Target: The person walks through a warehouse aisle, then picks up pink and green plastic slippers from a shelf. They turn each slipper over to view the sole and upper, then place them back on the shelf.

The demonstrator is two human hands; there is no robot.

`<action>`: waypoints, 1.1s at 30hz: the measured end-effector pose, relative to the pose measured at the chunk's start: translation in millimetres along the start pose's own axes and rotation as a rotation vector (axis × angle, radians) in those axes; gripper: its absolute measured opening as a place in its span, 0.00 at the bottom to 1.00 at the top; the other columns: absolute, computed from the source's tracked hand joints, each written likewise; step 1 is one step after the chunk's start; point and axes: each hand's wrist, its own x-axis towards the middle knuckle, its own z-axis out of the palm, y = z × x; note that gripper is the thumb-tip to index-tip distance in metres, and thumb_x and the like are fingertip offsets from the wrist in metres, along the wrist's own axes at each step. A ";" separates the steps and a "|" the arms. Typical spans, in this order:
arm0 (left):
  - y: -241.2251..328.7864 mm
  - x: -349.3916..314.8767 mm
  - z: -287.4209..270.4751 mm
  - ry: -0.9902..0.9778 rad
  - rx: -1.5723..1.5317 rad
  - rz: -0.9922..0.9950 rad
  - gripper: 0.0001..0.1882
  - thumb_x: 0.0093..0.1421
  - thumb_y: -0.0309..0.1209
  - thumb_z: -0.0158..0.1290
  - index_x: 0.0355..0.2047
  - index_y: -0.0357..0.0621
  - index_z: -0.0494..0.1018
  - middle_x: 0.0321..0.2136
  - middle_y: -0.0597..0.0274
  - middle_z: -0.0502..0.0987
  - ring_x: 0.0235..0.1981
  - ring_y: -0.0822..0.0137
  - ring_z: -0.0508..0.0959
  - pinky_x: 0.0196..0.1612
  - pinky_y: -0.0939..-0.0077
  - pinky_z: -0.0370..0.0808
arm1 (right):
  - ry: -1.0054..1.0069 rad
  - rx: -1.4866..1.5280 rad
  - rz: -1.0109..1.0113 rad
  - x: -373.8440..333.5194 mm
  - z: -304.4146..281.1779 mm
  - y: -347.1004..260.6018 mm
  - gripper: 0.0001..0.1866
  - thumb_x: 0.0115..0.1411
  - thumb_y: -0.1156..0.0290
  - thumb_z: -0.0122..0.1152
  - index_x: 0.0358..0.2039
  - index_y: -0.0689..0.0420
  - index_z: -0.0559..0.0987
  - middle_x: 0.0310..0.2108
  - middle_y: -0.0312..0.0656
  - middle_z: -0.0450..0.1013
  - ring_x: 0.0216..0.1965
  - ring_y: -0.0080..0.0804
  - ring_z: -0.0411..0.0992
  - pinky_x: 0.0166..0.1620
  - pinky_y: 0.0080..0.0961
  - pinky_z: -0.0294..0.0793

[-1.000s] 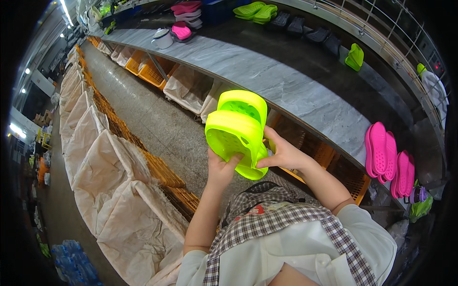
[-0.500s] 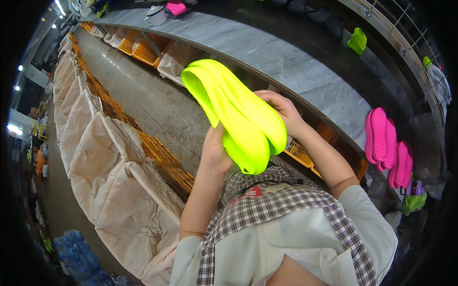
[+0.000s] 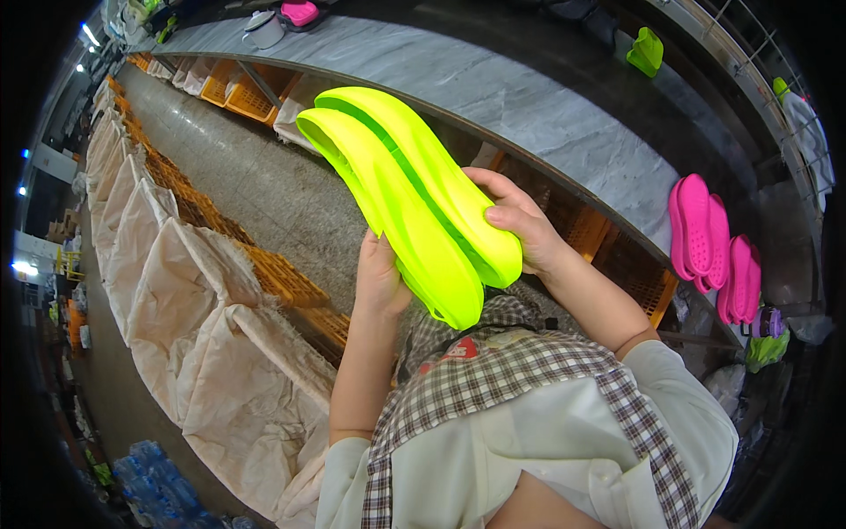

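Observation:
Two neon yellow-green moulded foam shoes are held side by side in front of my chest, slanting from upper left to lower right. My left hand (image 3: pixel 382 280) is closed on the outer side of the left shoe (image 3: pixel 397 220), its fingers mostly hidden beneath it. Around the right shoe (image 3: pixel 441 181) my right hand (image 3: pixel 522 219) is closed, with the thumb on its near outer side and fingers behind. A narrow gap runs between the two shoes, apart toward the far ends and close together at the near ends.
A grey marbled bench (image 3: pixel 529 123) curves across ahead, with pink shoes (image 3: pixel 694 229) at its right end and a lidded white mug (image 3: pixel 264 30) far left. Orange crates (image 3: pixel 251 95) stand beneath. To the left are cloth-lined crates (image 3: pixel 238 353); a green shoe (image 3: pixel 646 51) lies beyond the bench.
The shoes have parted, so a gap now shows between them. Both hands have shifted slightly left, and my right thumb has come into sight on the right shoe.

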 end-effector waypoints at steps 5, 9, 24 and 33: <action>-1.6 0.5 -3.5 -0.052 -0.030 -0.020 0.20 0.62 0.36 0.49 0.51 0.39 0.64 0.45 0.57 0.73 0.44 0.64 0.76 0.45 0.68 0.77 | -0.008 -0.166 -0.044 -5.1 3.0 5.3 0.31 0.56 0.68 0.55 0.59 0.60 0.59 0.54 0.45 0.63 0.54 0.30 0.64 0.54 0.27 0.66; -1.1 1.1 -3.2 -0.048 -0.044 -0.027 0.19 0.62 0.35 0.48 0.50 0.38 0.65 0.44 0.56 0.74 0.42 0.63 0.77 0.43 0.68 0.78 | 0.016 -0.182 -0.085 -9.1 8.3 6.5 0.30 0.56 0.68 0.55 0.59 0.60 0.60 0.55 0.44 0.62 0.54 0.28 0.63 0.54 0.26 0.65; 4.2 6.4 0.9 -0.034 -0.111 0.027 0.17 0.64 0.34 0.43 0.49 0.38 0.66 0.42 0.55 0.74 0.40 0.62 0.78 0.41 0.68 0.78 | -0.029 -0.382 -0.200 -9.4 1.2 24.6 0.32 0.55 0.61 0.56 0.57 0.63 0.61 0.59 0.47 0.58 0.62 0.37 0.54 0.62 0.33 0.50; 9.7 7.9 0.9 -0.054 -0.014 0.093 0.15 0.62 0.29 0.47 0.48 0.38 0.66 0.42 0.55 0.74 0.40 0.63 0.77 0.41 0.68 0.78 | -0.060 -0.366 -0.238 -4.8 3.4 28.9 0.32 0.54 0.59 0.57 0.55 0.63 0.63 0.59 0.50 0.57 0.62 0.41 0.53 0.63 0.37 0.48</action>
